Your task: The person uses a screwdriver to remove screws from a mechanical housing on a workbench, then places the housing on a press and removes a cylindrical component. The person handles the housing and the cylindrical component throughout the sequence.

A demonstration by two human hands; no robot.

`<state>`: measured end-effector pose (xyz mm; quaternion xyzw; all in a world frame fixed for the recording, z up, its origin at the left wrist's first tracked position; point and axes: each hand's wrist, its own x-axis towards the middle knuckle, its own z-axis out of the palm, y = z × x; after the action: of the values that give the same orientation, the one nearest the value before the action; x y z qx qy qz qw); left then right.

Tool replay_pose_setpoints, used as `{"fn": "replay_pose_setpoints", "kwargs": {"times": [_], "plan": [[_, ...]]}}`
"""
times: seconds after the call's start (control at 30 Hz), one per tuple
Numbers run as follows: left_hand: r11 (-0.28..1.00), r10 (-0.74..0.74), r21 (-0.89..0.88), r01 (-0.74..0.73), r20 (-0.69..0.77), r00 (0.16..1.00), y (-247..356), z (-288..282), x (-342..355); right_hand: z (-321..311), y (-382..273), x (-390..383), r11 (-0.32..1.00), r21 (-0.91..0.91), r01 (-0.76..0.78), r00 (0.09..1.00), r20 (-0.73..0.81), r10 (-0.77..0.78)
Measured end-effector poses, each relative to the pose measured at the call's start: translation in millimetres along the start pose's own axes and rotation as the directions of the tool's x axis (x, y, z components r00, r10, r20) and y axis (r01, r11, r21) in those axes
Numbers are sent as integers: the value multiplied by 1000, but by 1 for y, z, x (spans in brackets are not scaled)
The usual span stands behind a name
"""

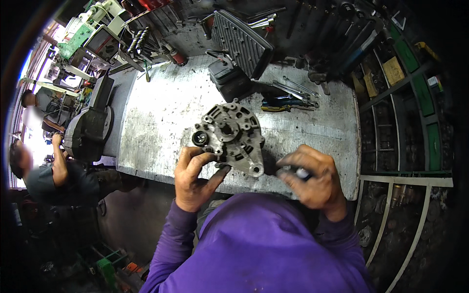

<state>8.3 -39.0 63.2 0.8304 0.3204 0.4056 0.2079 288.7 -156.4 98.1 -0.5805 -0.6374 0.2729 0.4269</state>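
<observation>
A grey metal alternator lies on the workbench in front of me, its round slotted end facing up and a lug with a hole toward me. My left hand grips its near left edge between fingers and thumb. A dark round connector sits at the alternator's left side. To the right, just off the lug, my right hand is closed around a small dark object with a pale end. Motion blur and the fingers hide what kind of thing it is.
Behind the alternator stand a black box-shaped part and a ribbed black panel. Pliers and several wrenches lie at the back right. Shelving flanks the bench's right. Two people work at the far left, near a bench grinder.
</observation>
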Motion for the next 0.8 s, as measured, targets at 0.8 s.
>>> {"fn": "replay_pose_setpoints", "kwargs": {"times": [0.8], "plan": [[832,256,-526,-178,79,964,-68,-11,17,37,-188,48,852,-322,-412,760,-637,127]]}}
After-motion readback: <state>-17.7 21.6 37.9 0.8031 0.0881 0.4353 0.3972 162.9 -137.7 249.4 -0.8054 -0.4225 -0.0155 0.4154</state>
